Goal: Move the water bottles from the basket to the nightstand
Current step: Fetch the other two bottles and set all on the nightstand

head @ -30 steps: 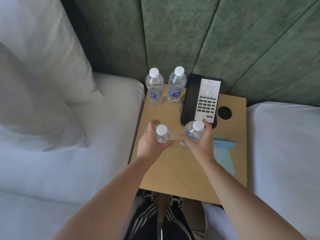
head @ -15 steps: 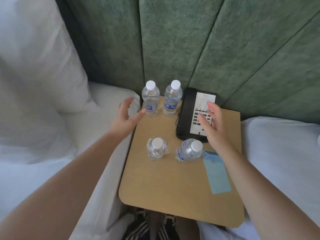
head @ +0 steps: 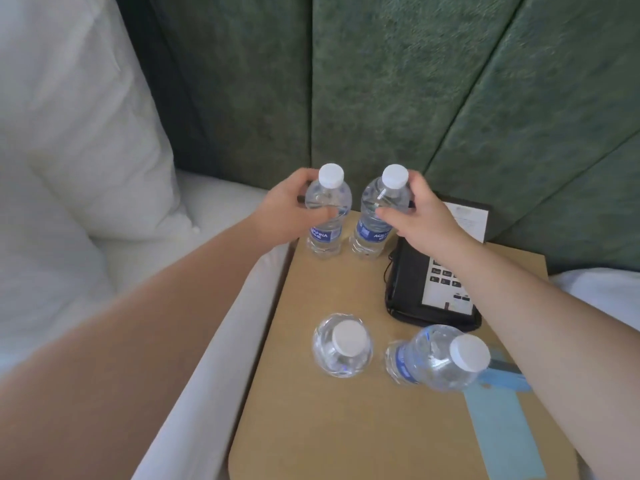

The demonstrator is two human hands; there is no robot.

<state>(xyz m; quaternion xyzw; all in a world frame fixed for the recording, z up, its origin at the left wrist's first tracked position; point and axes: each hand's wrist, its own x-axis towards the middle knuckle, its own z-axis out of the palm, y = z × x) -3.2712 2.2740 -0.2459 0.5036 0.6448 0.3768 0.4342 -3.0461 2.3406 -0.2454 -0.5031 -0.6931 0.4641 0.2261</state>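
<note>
Several clear water bottles with white caps and blue labels stand on the tan nightstand (head: 311, 427). My left hand (head: 287, 209) wraps the back left bottle (head: 327, 216) near its shoulder. My right hand (head: 415, 213) grips the back right bottle (head: 377, 216) the same way. Both back bottles stand upright at the nightstand's far edge. Nearer me stand the front left bottle (head: 343, 344), seen from above, and the front right bottle (head: 436, 358). No basket is in view.
A black desk phone (head: 422, 292) lies right of the back bottles, partly under my right forearm. A light blue card (head: 502, 427) lies at the nightstand's right. White bedding and a pillow (head: 69, 150) are on the left, another bed on the right, green padded headboard behind.
Both hands let go of the two front bottles, reached past them to the back, and closed on the two back bottles. The camera moved closer to the nightstand.
</note>
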